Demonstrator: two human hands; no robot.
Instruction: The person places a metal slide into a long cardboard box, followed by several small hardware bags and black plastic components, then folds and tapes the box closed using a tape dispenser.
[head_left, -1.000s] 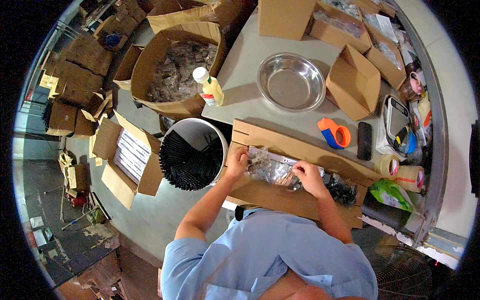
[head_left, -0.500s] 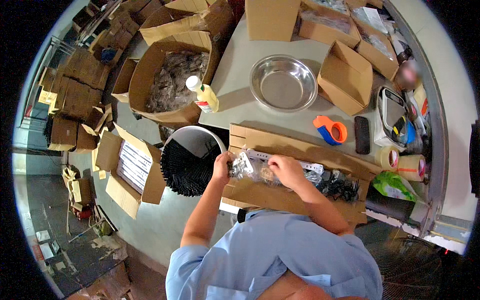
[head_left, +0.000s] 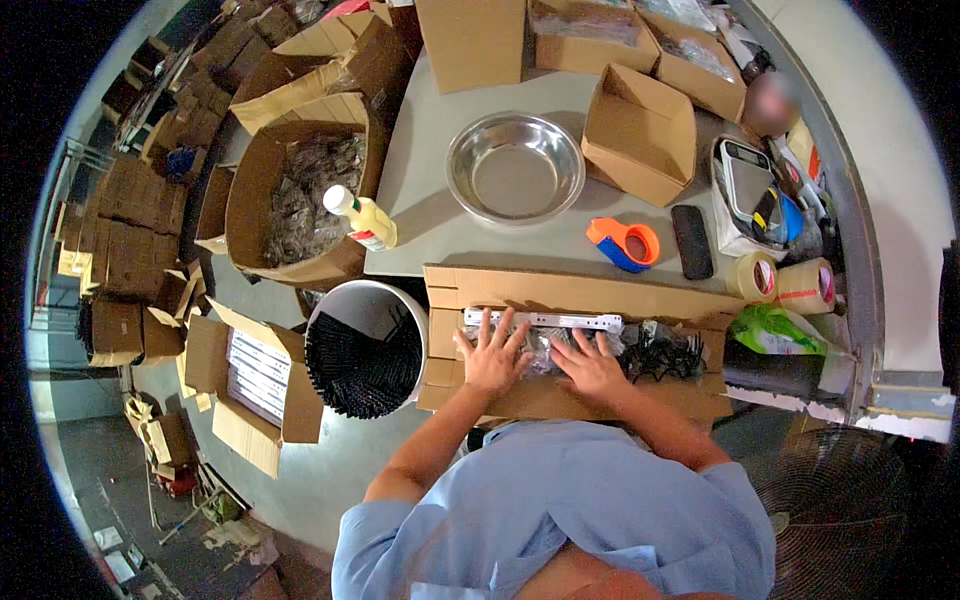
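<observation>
Bags [head_left: 545,345], clear crinkly plastic over dark parts, lie in the long flat carton [head_left: 560,400] at table's near edge. Left hand [head_left: 492,355] and right hand [head_left: 592,365] press them, fingers splayed flat, gripping nothing. Best to keep palms level so the slick film stays put. At 12 o'clock, a shiny steel bowl [head_left: 515,168]; at 1, an orange tape gun [head_left: 622,243].

Hands [head_left: 545,360] on bag [head_left: 545,345] in carton [head_left: 570,345], bowl [head_left: 515,167] behind
</observation>
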